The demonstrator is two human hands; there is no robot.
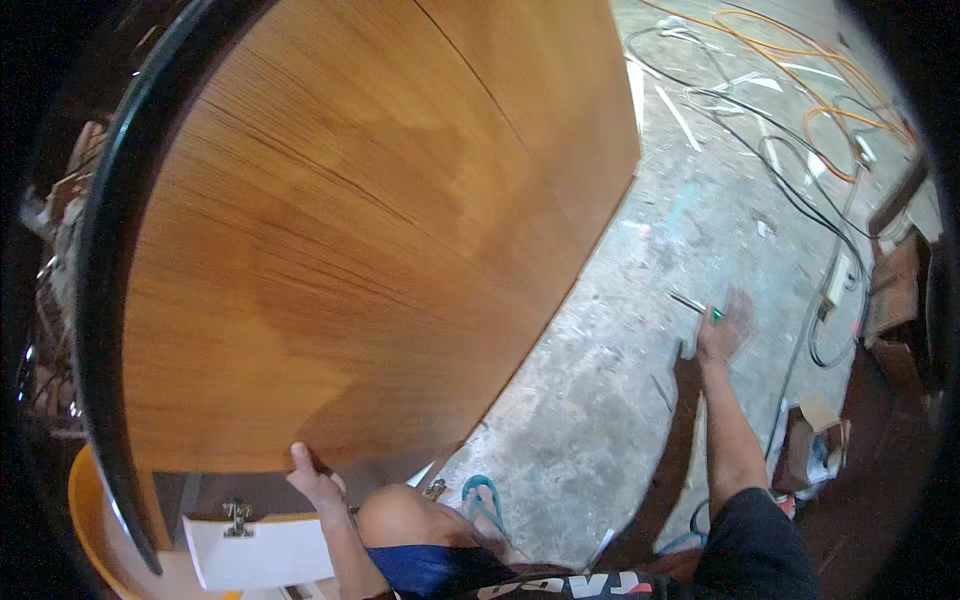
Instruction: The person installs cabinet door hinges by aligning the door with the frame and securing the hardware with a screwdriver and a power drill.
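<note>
So the hands are well apart. The left hand (pixel 318 485) is at the near edge of a big wooden panel (pixel 380 240), thumb up against the face; can't really tell how tight the grip is, since the finger contact doesn't show. The right hand (pixel 725 325) is out over the floor (pixel 580 370), a bit blurry, closed on a small tool (pixel 686 300) with a thin metal shaft and a green bit near the thumb.

The panel takes up most of the left and middle. My guess: heavy, stiff, awkward because it's so wide, and fairly smooth, so I'd go for two opposite edges, not the flat face. The face looks easy to scratch. The tool's probably light and rigid; hold it by the handle end.

Just below the left hand there's a white sheet (pixel 265 560) with a metal clip (pixel 237 518).

Containers: a small open cardboard box (pixel 797 445) by the right forearm has something whitish in it, too unclear to name. Further up, a bigger brown carton (pixel 893 290) sits near the cables (pixel 800 195), contents hidden.
</note>
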